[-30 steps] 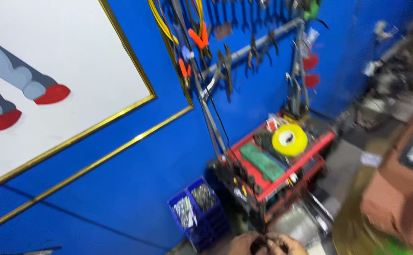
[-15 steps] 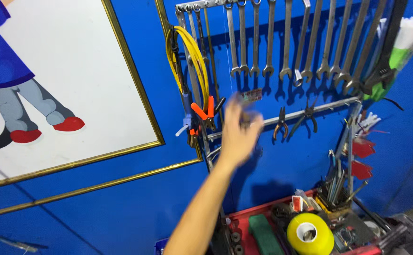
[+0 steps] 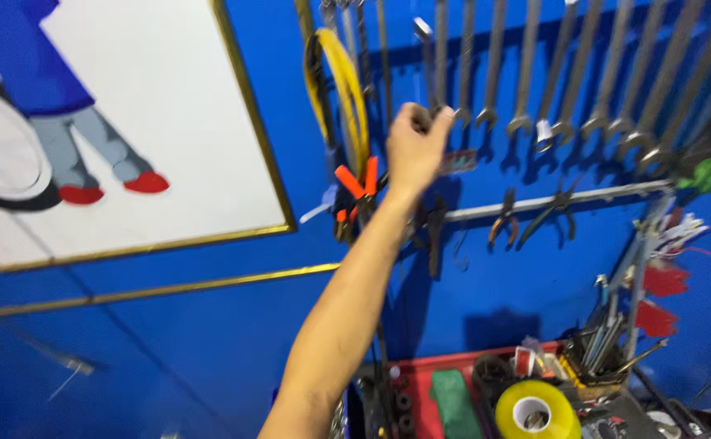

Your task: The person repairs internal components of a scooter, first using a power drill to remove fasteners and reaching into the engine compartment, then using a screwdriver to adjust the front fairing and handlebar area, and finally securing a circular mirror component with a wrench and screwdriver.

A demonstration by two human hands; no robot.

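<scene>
On the blue wall (image 3: 209,341), a row of wrenches (image 3: 526,81) hangs from twelve to two o'clock. The right hand (image 3: 414,146) is closed around one wrench's (image 3: 439,57) lower end: probably rigid, heavy steel, best gripped mid-shank. The left hand is unseen.

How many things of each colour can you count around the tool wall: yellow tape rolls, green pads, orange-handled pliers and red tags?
Yellow tape roll: 1
Green pad: 1
Orange-handled pliers: 1
Red tags: 2
Total: 5
</scene>
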